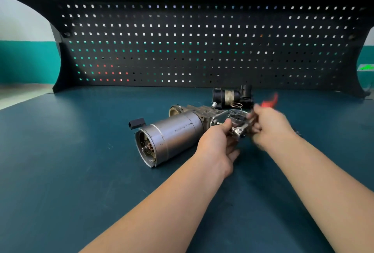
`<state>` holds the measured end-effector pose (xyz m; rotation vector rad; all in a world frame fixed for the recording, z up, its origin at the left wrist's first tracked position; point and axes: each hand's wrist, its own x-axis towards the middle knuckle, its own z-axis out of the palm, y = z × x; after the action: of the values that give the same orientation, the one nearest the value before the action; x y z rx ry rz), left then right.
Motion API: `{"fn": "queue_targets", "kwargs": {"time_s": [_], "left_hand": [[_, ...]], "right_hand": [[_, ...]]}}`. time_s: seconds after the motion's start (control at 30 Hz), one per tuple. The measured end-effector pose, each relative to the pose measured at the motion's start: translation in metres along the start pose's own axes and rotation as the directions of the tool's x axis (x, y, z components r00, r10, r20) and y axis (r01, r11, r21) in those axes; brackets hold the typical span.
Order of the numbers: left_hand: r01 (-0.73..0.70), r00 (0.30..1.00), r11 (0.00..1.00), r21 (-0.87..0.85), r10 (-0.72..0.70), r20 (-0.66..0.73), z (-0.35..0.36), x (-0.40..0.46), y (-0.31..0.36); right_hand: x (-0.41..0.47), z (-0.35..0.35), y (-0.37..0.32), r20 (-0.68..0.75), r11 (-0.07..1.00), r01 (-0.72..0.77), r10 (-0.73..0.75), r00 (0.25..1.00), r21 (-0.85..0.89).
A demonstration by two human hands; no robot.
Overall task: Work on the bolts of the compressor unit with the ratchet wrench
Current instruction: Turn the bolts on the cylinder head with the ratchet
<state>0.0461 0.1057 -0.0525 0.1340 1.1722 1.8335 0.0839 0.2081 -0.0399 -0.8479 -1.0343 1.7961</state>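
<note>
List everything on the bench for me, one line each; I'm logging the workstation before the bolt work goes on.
compressor unit: one, silver-grey cylinder with a bare metal head, lying on its side mid-bench
black connector plug: one, by the cylinder's left end
black motor part: one, black, behind the unit near the pegboard
wire ring: one, coppery, before the black part
ratchet wrench: one, chrome head, blurred red handle, at the unit's head
bench mat: one, dark teal
pegboard: one, black, behind the bench
left hand: steadying the unit's head
right hand: grip on the wrench, blurred
</note>
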Motion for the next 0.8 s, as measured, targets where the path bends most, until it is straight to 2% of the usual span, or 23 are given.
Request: {"fn": "queue_targets", "kwargs": {"time_s": [0.03,0.07,0.1,0.13,0.17,0.2,0.23,0.27,0.3,0.33,0.37,0.4,0.43,0.47,0.5,0.53,0.57,0.6,0.63,0.7,0.73,0.77,0.8], "left_hand": [[0.004,1.000,1.000,0.000,-0.004,-0.005,0.000,0.000,0.001],[0.008,1.000,1.000,-0.004,-0.008,-0.011,0.000,0.000,0.001],[0.010,1.000,1.000,-0.006,-0.010,-0.019,0.000,0.001,0.002],[0.012,1.000,1.000,-0.006,-0.012,-0.023,0.001,0.001,0.002],[0.013,1.000,1.000,-0.003,-0.013,-0.023,0.001,0.002,0.001],[0.012,1.000,1.000,-0.001,-0.012,-0.021,0.001,0.002,0.001],[0.010,1.000,1.000,-0.002,-0.010,-0.019,0.002,0.001,0.001],[0.011,1.000,1.000,-0.009,-0.011,-0.016,0.002,0.001,0.001],[0.018,1.000,1.000,-0.021,-0.018,-0.012,0.002,0.001,0.001],[0.024,1.000,0.999,-0.032,-0.024,-0.010,0.001,0.001,0.001],[0.026,1.000,0.999,-0.042,-0.026,-0.008,0.000,0.002,0.001],[0.024,1.000,0.999,-0.045,-0.025,-0.005,0.000,0.002,0.001],[0.021,1.000,0.999,-0.040,-0.021,0.002,-0.001,0.002,0.001],[0.016,1.000,0.999,-0.033,-0.016,0.012,0.000,0.001,0.002],[0.014,1.000,0.999,-0.029,-0.014,0.018,0.000,0.000,0.002],[0.013,1.000,1.000,-0.027,-0.013,0.019,0.001,-0.001,0.001],[0.009,1.000,1.000,-0.027,-0.009,0.013,0.002,-0.001,0.000],[0.000,1.000,1.000,-0.022,0.000,-0.005,0.002,0.000,0.000],[-0.010,0.999,1.000,-0.013,0.009,-0.032,0.002,0.001,0.000],[-0.014,0.997,1.000,0.002,0.014,-0.070,0.001,0.004,0.000],[-0.013,0.998,1.000,0.000,0.013,-0.068,0.001,0.005,0.000],[-0.016,0.998,1.000,-0.005,0.016,-0.055,0.001,0.005,0.000],[-0.024,0.999,1.000,-0.011,0.024,-0.036,0.001,0.004,0.000]], "right_hand": [[0.003,-0.003,0.005,0.008,0.983,-0.163,0.163,0.987,0.080],[0.003,-0.004,0.008,0.019,0.967,-0.227,0.226,0.974,0.118],[0.002,-0.003,0.008,0.029,0.972,-0.202,0.200,0.979,0.118],[0.000,-0.001,0.005,0.039,0.993,-0.085,0.082,0.996,0.083],[-0.004,0.001,0.000,0.070,0.994,0.112,-0.113,0.991,0.019],[-0.011,0.003,-0.007,0.146,0.933,0.350,-0.336,0.931,-0.082],[-0.018,0.004,-0.012,0.276,0.805,0.569,-0.516,0.811,-0.168],[-0.026,0.005,-0.015,0.426,0.660,0.726,-0.610,0.668,-0.193],[-0.033,0.006,-0.016,0.548,0.550,0.817,-0.636,0.544,-0.173],[-0.037,0.006,-0.014,0.609,0.487,0.860,-0.639,0.470,-0.153],[-0.037,0.007,-0.013,0.608,0.464,0.872,-0.650,0.456,-0.158],[-0.036,0.008,-0.012,0.553,0.488,0.851,-0.662,0.505,-0.194],[-0.031,0.008,-0.012,0.451,0.577,0.784,-0.651,0.611,-0.230],[-0.023,0.007,-0.012,0.299,0.731,0.641,-0.573,0.763,-0.234],[-0.015,0.005,-0.011,0.135,0.900,0.399,-0.380,0.915,-0.175],[-0.009,0.000,-0.008,0.024,0.991,0.108,-0.107,0.994,-0.073],[-0.004,-0.004,-0.002,-0.006,0.992,-0.123,0.124,0.992,0.037],[-0.002,-0.006,0.003,0.003,0.960,-0.259,0.260,0.966,0.107],[-0.002,-0.006,0.008,0.015,0.948,-0.294,0.294,0.956,0.119],[-0.003,-0.002,0.008,0.019,0.992,-0.116,0.115,0.993,0.046],[-0.006,0.001,0.003,0.035,0.997,0.072,-0.072,0.997,0.002],[-0.012,0.004,-0.004,0.091,0.951,0.298,-0.291,0.952,-0.077],[-0.018,0.005,-0.009,0.195,0.833,0.522,-0.490,0.850,-0.182]]}}
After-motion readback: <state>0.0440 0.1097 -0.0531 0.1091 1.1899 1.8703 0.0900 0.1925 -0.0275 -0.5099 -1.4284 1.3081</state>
